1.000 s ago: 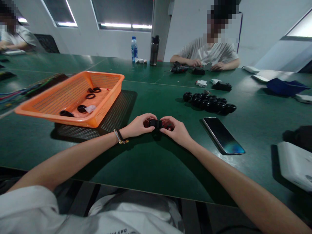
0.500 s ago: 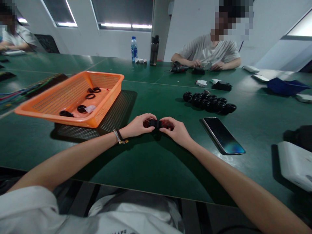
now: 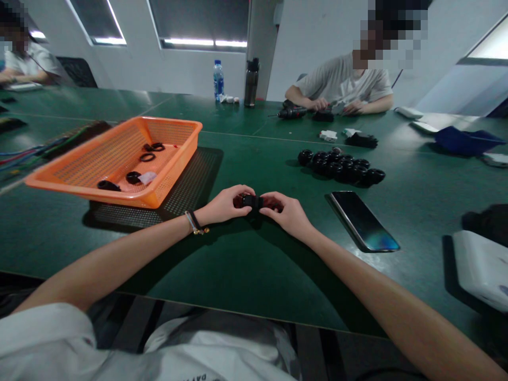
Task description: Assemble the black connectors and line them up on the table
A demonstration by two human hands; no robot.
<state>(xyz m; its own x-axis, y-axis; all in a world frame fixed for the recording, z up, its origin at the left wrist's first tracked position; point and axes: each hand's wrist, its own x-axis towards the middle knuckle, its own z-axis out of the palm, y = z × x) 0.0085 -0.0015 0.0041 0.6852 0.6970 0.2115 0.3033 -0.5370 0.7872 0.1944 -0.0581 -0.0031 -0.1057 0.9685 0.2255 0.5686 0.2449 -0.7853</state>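
pinching a black part [image 3: 251,201] between them, the left hand [image 3: 230,203] at its nine o'clock and right hand [image 3: 289,211] at three would do best keeping both ends in line, pressure even.

In dim light, bright strips [image 3: 188,41] glow below the blinds [image 3: 204,20] and shadow [image 3: 194,180] edges the basket [image 3: 115,159].

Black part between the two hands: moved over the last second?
No, no clear shift. Judged against the phone, the black part sits in the same place, pinched between left hand and right hand.
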